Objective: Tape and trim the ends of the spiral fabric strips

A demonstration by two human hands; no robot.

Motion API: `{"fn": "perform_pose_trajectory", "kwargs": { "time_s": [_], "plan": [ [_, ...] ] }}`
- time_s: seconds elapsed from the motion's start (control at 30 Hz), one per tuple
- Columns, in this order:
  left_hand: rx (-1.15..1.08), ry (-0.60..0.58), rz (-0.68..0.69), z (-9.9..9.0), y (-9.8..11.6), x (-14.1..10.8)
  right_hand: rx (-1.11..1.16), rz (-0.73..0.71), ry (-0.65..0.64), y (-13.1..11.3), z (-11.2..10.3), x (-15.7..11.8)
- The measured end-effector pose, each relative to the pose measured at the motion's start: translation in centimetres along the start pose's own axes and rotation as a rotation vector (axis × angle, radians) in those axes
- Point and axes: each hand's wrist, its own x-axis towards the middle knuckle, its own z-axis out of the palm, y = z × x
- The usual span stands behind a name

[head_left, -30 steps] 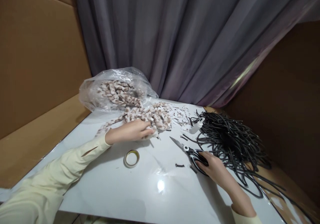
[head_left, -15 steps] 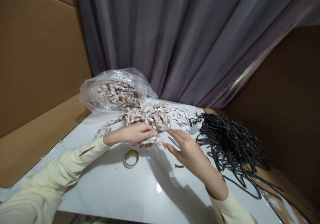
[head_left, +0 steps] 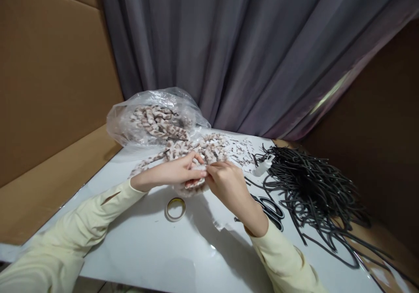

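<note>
My left hand is closed on a fluffy white-and-brown plush strip, which hangs in a loop under its fingers. The fingertips of my right hand are pinched together and meet the left fingertips at the strip's end. My fingers partly cover what lies between them. Just behind both hands lies a loose pile of similar plush strips. A roll of tape rests on the white table below my left hand. Beside my right wrist are black-handled scissors, their blades hidden by the arm.
A clear plastic bag of plush strips stands at the back left. Small scraps are scattered behind the hands. A white squeeze bottle lies near a big heap of black cords on the right. Cardboard walls and a grey curtain surround the table.
My right hand has moved left, and its spread fingers have closed to a pinch against the left hand's fingertips. The scissors' handles have come into sight. The view has shifted slightly.
</note>
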Motion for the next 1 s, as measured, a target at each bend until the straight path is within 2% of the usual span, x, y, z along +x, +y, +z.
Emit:
{"fn": "perform_pose_trajectory", "kwargs": {
  "time_s": [0.13, 0.23, 0.37, 0.43, 0.57, 0.63, 0.67, 0.77, 0.8, 0.83, 0.9, 0.93, 1.0],
  "plan": [
    [0.003, 0.023, -0.020, -0.5, 0.3, -0.1, -0.097, 0.088, 0.013, 0.9, -0.4, 0.0],
    [-0.030, -0.032, -0.047, -0.7, 0.7, -0.2, -0.164, 0.239, 0.002, 1.9, -1.1, 0.1],
    [-0.064, -0.097, 0.020, -0.6, 1.2, -0.5, -0.228, 0.446, 0.009, 2.7, -1.0, 0.5],
    [-0.083, -0.097, 0.030, -0.6, 1.3, -0.5, -0.241, 0.480, -0.017, 2.7, -0.4, 1.0],
    [-0.107, -0.052, 0.073, -1.5, 0.3, 0.3, -0.199, 0.384, -0.094, 2.6, 1.1, 3.1],
    [-0.065, 0.050, 0.114, -2.3, -0.7, 1.2, -0.174, 0.343, -0.104, 2.9, 1.7, 4.9],
    [-0.006, 0.136, 0.135, -2.7, -1.2, 1.6, -0.166, 0.333, -0.104, 3.1, 2.0, 6.1],
    [0.270, 0.611, 0.231, -3.4, -2.0, 2.3, -0.127, 0.320, -0.111, 3.9, 2.4, 9.3],
    [0.338, 0.710, 0.269, -3.5, -2.0, 2.2, -0.110, 0.306, -0.122, 4.1, 2.3, 10.1],
    [0.375, 0.726, 0.297, -3.4, -1.7, 1.9, -0.098, 0.288, -0.129, 4.1, 2.2, 10.6],
    [0.356, 0.588, 0.274, -2.9, -0.7, 0.7, -0.056, 0.221, -0.135, 4.0, 1.4, 10.4],
    [0.319, 0.524, 0.237, -2.5, -0.1, 0.0, -0.019, 0.168, -0.137, 3.7, 0.9, 9.7],
    [0.259, 0.465, 0.215, -2.0, 1.0, -1.2, 0.202, -0.012, -0.124, 3.0, -0.4, 7.6]
  ]
}}
